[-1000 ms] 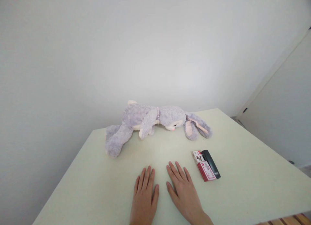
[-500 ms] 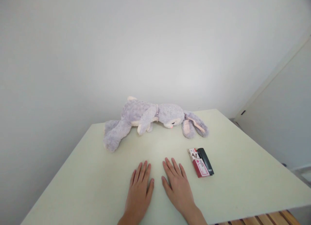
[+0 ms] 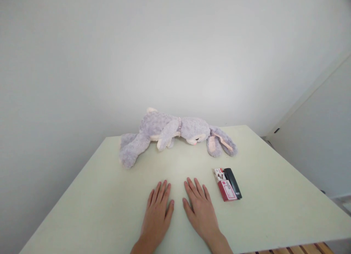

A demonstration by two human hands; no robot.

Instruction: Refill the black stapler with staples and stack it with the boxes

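Observation:
My left hand (image 3: 157,216) lies flat, palm down, on the pale green table (image 3: 90,210), fingers together and holding nothing. My right hand (image 3: 200,210) rests flat beside it, a small gap between the two. To the right of my right hand sits a small red-and-white pack (image 3: 225,186) with a black bar (image 3: 233,178) lying along its right side. Farther back, a grey plush rabbit (image 3: 170,131) lies on its side near the wall, long ears pointing right, a pink bead band at its neck.
A plain white wall rises behind the table. A white panel or door (image 3: 323,137) stands at the right. Wooden slats (image 3: 301,249) show under the table's near right corner.
Both hands stay flat on the table. The view has shifted slightly, so more of my wrists shows and everything sits a little lower and further left.

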